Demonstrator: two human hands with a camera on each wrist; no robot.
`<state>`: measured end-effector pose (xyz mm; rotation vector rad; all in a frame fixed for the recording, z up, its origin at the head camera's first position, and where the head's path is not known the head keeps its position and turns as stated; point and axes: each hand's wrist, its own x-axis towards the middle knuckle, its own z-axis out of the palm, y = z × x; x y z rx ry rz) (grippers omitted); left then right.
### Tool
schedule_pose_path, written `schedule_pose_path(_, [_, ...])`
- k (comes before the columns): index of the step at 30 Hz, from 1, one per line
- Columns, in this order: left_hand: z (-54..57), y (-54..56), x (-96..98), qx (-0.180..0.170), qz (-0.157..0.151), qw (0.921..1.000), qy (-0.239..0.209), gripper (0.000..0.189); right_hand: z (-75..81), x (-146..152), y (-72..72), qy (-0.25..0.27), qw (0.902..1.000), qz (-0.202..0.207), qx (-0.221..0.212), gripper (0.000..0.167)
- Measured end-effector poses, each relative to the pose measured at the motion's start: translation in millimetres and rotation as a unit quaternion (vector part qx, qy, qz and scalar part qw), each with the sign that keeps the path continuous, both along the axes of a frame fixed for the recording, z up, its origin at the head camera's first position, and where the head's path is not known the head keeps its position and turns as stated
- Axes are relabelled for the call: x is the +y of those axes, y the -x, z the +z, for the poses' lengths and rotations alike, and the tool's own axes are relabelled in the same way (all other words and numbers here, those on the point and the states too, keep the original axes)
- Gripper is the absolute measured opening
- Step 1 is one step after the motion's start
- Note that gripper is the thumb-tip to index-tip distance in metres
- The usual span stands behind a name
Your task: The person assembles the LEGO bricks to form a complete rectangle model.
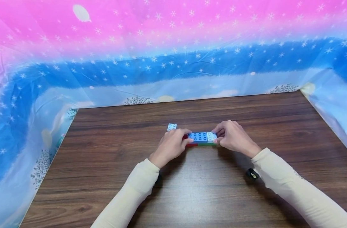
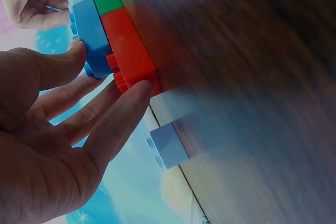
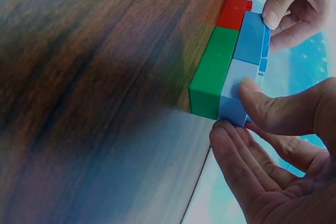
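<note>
A blue toy building brick and a pale blue brick sit end to end as the upper row of a small block. Below them lie a red brick and a green brick, also end to end on the table. My left hand pinches the blue brick's left end between thumb and fingers, one fingertip touching the red brick's end. At the other end, my right hand pinches the pale blue brick, its thumb on the near side. Studs of the red brick show beyond the blue one.
A second pale blue brick stands alone on the brown wooden table, just beyond my left hand. A pink and blue snowflake-patterned cloth hangs behind the table and along its sides.
</note>
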<state>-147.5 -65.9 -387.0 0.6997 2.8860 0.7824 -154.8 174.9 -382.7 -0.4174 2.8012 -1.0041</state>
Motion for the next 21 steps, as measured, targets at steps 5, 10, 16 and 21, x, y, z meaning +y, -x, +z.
schedule_pose_path(5, [-0.9,-0.7,-1.3,0.007,0.002,1.0000,-0.006,0.033,0.1,0,0.3,-0.001,1.0000,-0.003,-0.005,0.024])
schedule_pose_path(10, [-1.1,-0.1,-1.6,0.013,0.002,0.9999,-0.003,0.037,0.6,0,0.3,-0.002,1.0000,-0.002,-0.008,0.024])
schedule_pose_path(16, [1.7,0.3,-5.5,0.017,0.004,0.9998,-0.007,0.037,-0.1,1,0.1,0.001,1.0000,0.002,-0.006,0.022])
schedule_pose_path(21, [7.4,2.1,-14.0,0.036,0.012,0.9991,-0.016,0.033,-0.2,1,0.4,0.003,1.0000,0.006,-0.003,0.022])
